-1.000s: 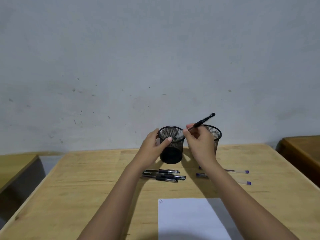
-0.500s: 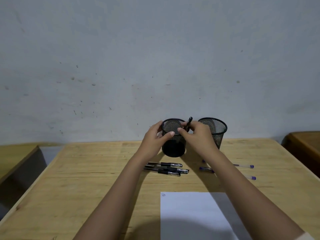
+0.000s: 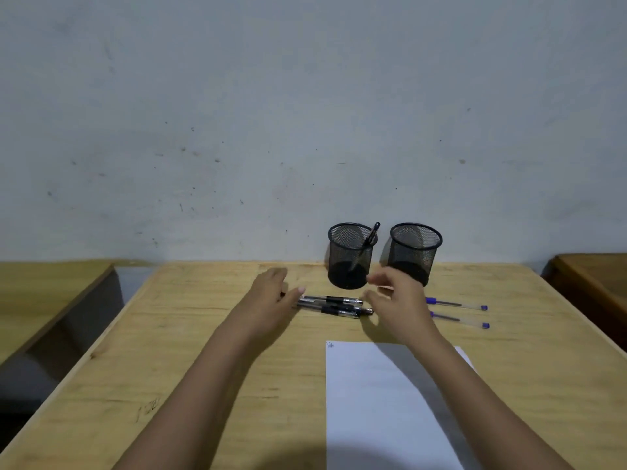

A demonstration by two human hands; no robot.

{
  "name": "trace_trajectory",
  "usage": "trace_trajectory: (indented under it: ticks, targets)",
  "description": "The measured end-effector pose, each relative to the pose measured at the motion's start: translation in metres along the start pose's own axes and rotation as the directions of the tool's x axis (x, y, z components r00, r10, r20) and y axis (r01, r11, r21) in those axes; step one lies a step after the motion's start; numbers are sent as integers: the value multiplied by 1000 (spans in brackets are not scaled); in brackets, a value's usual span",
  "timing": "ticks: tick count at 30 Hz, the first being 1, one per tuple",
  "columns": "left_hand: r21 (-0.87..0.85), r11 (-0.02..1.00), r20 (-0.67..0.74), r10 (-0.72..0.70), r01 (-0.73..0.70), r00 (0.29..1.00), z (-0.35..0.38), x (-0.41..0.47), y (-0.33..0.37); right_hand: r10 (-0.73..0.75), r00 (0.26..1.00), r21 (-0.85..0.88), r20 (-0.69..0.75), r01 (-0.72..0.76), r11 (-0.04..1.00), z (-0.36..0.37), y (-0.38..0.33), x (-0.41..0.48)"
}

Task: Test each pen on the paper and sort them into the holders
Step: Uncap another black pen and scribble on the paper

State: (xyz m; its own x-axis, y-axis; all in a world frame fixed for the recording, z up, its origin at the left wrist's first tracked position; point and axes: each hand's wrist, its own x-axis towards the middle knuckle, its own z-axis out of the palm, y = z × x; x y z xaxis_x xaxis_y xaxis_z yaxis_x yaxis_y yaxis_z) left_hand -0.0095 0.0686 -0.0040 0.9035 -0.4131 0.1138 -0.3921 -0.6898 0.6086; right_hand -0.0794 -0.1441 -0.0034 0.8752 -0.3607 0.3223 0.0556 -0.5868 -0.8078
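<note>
One pen [image 3: 368, 241] stands in the left holder [image 3: 349, 262]. Its long axis is near upright but tilted, with the top end pointing up and to the right over the rim and the lower end down inside the mesh. The right holder [image 3: 415, 254] stands just beside it, and both are at the far edge of the bench [image 3: 203, 334], by the wall [image 3: 305, 113].

The left hand [image 3: 271, 300] is over the bench in front of and left of the left holder. Its fingers are loose and spread and hold nothing. One fingertip lies over the left ends of the black pens [image 3: 336, 305], but blur hides whether it touches them. The right hand [image 3: 397, 300] is in front of the gap between the holders, its fingers relaxed and apart, also holding nothing.

The black pens lie side by side, their long axes running left to right and their silver ends pointing right. Two blue pens [image 3: 456, 310] lie to the right of the right hand on the same left-right axis, blue caps at the right. The paper [image 3: 383, 401] lies nearer, with a small scribble in its top left corner.
</note>
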Motion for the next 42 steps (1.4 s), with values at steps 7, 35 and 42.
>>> trace_trajectory:
  ticks: [7,35,42]
  targets:
    - [316,944,78,-123,93,989,6,-63,-51,-152,914,-265,376,263,928,41,-7,-6]
    - [-835,539,35,-155,115,987,5,-76,6,84,961,680,263,-246,691,39,-38,-39]
    - [-748,659,-158,-67,-75,985,0,-77,21,25,961,710,276,-221,669,22,-43,-47]
